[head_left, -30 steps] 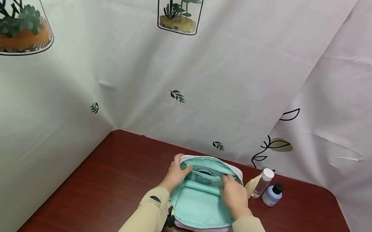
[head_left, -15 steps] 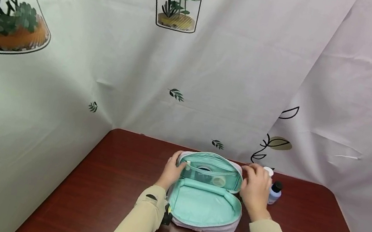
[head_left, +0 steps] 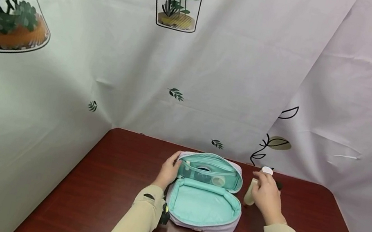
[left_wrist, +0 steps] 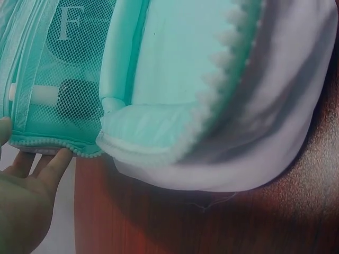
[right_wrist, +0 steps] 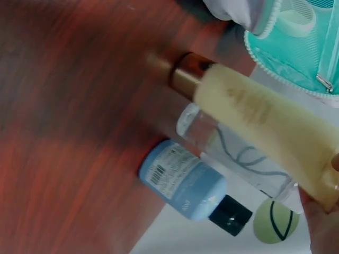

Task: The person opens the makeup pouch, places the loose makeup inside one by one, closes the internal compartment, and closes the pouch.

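A lilac toiletry bag [head_left: 219, 230] with turquoise lining lies unzipped on the table, its lid raised at the back. My left hand [head_left: 166, 173] grips the lid's left edge, thumb in front and fingers behind. A mesh pocket [left_wrist: 47, 124] in the lid holds several items, among them a small white bottle with a dark cap [left_wrist: 77, 99] and a round white piece [right_wrist: 296, 21]. Right of the bag, my right hand [head_left: 267, 197] pinches the top end of a cream-coloured squeeze tube [right_wrist: 259, 116], its shiny brown cap [right_wrist: 189, 75] downward. Whether the tube touches the table is unclear.
Behind the tube stands a clear bottle [right_wrist: 233, 153] with a white cap [head_left: 267, 170]. A blue bottle [right_wrist: 183, 180] with a black cap is beside it, mostly hidden by my right hand in the head view. The printed cloth wall [head_left: 185, 120] borders the table [head_left: 113, 186].
My right hand has left the bag's mesh pocket, moved right, and taken hold of the squeeze tube. My left hand stays at the lid's left edge, its thumb shifted slightly outward.
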`<state>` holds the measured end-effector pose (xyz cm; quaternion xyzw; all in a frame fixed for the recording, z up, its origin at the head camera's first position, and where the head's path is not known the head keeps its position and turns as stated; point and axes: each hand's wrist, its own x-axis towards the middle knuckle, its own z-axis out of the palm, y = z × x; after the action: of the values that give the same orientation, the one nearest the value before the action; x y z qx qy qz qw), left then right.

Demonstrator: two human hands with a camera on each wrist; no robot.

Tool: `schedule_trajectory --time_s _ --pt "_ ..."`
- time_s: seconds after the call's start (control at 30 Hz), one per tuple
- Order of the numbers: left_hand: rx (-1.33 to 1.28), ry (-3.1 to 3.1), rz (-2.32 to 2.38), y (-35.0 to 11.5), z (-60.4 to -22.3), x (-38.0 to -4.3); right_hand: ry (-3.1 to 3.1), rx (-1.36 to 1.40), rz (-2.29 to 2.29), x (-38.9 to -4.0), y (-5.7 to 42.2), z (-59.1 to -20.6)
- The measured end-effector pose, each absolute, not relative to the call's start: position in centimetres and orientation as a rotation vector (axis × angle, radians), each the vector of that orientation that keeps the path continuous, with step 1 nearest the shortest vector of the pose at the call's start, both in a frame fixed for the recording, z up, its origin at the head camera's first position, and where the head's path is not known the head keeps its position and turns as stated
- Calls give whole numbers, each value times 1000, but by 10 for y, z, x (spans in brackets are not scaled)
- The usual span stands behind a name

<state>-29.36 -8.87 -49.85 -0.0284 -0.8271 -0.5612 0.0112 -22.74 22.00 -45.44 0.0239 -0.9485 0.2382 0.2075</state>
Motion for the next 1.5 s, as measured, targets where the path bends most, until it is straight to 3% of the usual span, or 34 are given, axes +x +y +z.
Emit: schedule_trajectory --time_s 0.73,1.2,1.5 --pt "-51 -2595 -1687 -89 -498 -294 -2498 11 714 -224 222 -454" --pt "89 -2646 -1638 -88 -490 -292 -2428 58 715 -229 202 -415" --pt "120 -2655 -1608 -88 -486 -292 -2745 168 943 -233 175 -404"
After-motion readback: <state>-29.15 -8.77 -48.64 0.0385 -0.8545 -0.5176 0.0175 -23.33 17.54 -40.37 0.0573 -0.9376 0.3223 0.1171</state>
